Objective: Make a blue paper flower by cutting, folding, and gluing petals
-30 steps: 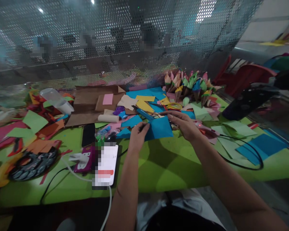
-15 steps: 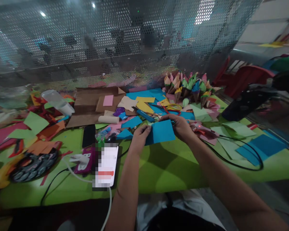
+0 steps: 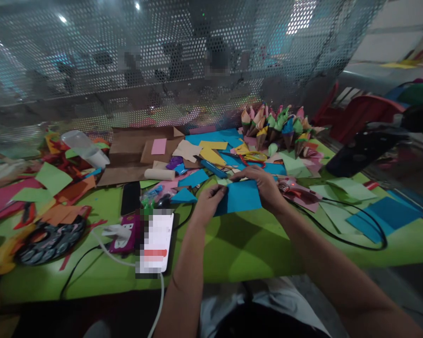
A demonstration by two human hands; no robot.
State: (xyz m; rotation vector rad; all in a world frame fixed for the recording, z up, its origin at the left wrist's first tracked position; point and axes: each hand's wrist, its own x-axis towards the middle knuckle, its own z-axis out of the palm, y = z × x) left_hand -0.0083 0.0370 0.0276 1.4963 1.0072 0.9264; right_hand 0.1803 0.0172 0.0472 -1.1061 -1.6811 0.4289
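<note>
A piece of blue paper [image 3: 240,197] is held up over the green table [image 3: 254,244]. My left hand [image 3: 210,203] pinches its left edge between thumb and fingers. On the opposite side, my right hand [image 3: 264,185] is closed on the paper's right edge, its fingers partly behind the sheet. Just beyond my hands lie a blue cutter knife [image 3: 213,168], yellow paper [image 3: 211,156] and red-and-yellow-handled scissors [image 3: 253,158]. A pink glue gun [image 3: 296,191] with a black cable rests to the right of my right hand.
Rolled paper cones [image 3: 277,123] stand in a cluster at the back right. On the left are a lit phone [image 3: 158,239], a purple power strip [image 3: 129,234], a dark phone [image 3: 130,198] and a plastic bottle [image 3: 85,149]. A perforated metal screen [image 3: 183,94] rises behind the table.
Both hands and the blue paper have shifted slightly right. The right hand's fingers now reach further over the paper's top edge. The things on the table lie as before.
</note>
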